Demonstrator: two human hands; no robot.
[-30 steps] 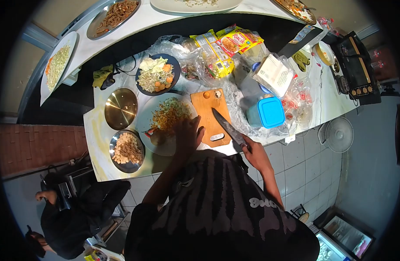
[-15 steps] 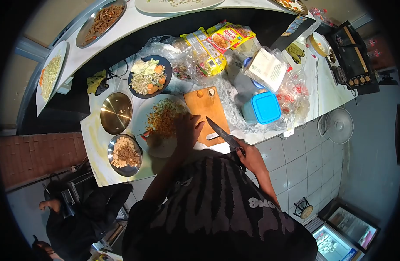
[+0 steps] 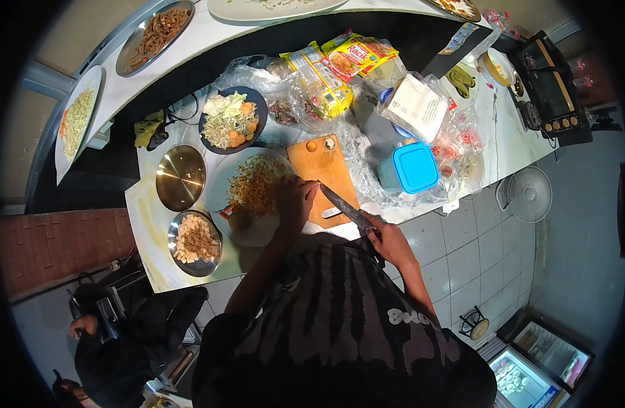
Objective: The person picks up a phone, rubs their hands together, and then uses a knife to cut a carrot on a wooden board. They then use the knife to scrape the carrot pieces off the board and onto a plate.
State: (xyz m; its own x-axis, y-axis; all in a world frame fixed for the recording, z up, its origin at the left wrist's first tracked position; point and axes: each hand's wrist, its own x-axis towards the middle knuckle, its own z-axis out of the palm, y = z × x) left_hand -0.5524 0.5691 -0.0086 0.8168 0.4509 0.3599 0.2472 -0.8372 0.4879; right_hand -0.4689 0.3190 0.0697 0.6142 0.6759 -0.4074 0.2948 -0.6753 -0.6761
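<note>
My right hand [image 3: 387, 240] grips a knife [image 3: 344, 207] by its handle, with the blade pointing up and left over the wooden cutting board [image 3: 319, 165]. Close to the knife's tip is my left hand [image 3: 297, 202], fingers drawn together between the board and a large white plate [image 3: 221, 178]; whatever they hold is too small to name. Chopped orange and pale food [image 3: 255, 183] lies on that plate. Two small round pieces sit at the board's far end.
Left of the plate are an empty metal dish [image 3: 181, 178] and a dish of cut pieces [image 3: 195, 243]. A vegetable plate [image 3: 233, 120] stands behind. Yellow packets [image 3: 353, 58] and a blue-lidded container [image 3: 415, 168] lie beyond the board. Another person [image 3: 129, 347] is at lower left.
My left hand has shifted slightly right, its fingers now at the knife's tip. The knife has tilted a little left. The other person's hand has moved slightly right and down.
</note>
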